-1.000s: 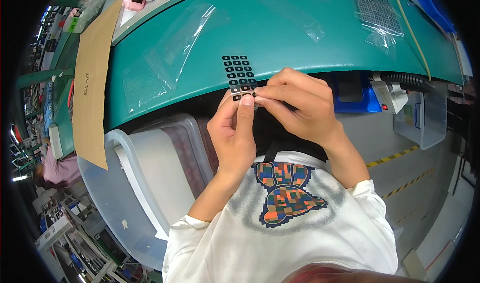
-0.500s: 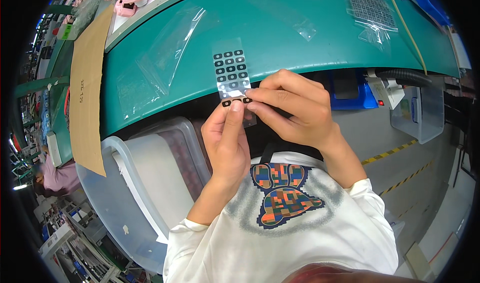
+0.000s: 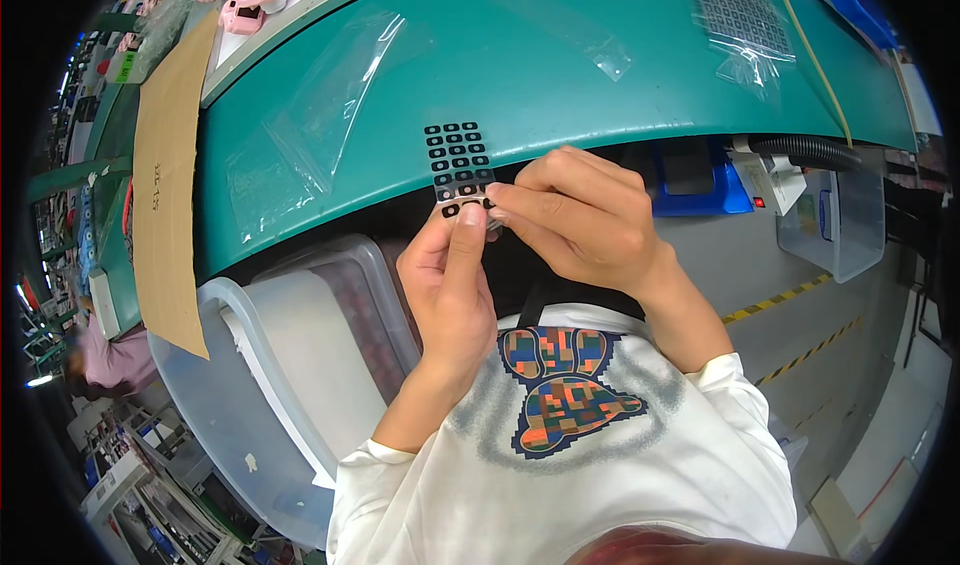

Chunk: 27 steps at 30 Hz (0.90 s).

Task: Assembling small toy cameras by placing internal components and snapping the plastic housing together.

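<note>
A clear sheet of black stickers stands up in front of me, past the table's near edge. Its small rounded rectangles, each with a pale hole, sit in rows. My left hand pinches the sheet's lower end, thumb on top and fingers beneath. My right hand is closed at the lower right corner, its thumb and forefinger pinching the edge beside the last row. The fingertips partly cover that row, so whether a single sticker is between them cannot be made out.
On the green table lie a clear plastic bag and a bagged stack of sticker sheets. Pink toy-like parts are at the far left. Below stand a translucent bin, a cardboard sheet and a blue tray.
The sheet's glare is gone and it has tilted, so its lower rows now show dark. Both hands have shifted slightly left, still pinching at the sheet's lower end.
</note>
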Each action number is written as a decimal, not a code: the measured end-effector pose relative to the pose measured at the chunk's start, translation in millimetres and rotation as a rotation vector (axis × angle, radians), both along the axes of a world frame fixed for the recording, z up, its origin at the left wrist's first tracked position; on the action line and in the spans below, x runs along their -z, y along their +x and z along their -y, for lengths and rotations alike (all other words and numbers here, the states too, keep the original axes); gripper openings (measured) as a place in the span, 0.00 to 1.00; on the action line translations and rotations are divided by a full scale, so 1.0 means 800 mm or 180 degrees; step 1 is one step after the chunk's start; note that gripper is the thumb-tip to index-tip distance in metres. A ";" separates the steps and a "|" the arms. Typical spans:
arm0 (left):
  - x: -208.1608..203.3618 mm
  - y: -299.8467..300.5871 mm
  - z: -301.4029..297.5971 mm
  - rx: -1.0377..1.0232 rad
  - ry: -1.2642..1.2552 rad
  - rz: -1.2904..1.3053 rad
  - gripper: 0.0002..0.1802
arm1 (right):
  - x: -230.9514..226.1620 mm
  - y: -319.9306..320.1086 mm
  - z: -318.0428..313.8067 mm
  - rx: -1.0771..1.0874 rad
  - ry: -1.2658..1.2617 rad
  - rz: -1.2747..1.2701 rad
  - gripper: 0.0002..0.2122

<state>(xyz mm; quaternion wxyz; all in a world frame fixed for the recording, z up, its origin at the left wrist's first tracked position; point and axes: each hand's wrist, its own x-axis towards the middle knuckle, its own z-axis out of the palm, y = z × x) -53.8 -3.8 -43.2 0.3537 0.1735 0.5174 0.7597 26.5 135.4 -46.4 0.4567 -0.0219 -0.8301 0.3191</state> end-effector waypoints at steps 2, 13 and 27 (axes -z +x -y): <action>-0.001 0.000 -0.001 -0.0030 -0.0065 0.0005 0.12 | -0.001 0.000 0.000 0.0000 -0.0009 0.0062 0.09; -0.031 -0.066 -0.051 0.0106 -0.1238 -0.2276 0.11 | -0.018 0.020 -0.019 0.0162 -0.0821 0.0258 0.11; -0.079 -0.102 0.097 -0.1095 -0.1175 -0.4211 0.10 | 0.011 0.022 -0.024 0.0086 -0.1029 0.0277 0.07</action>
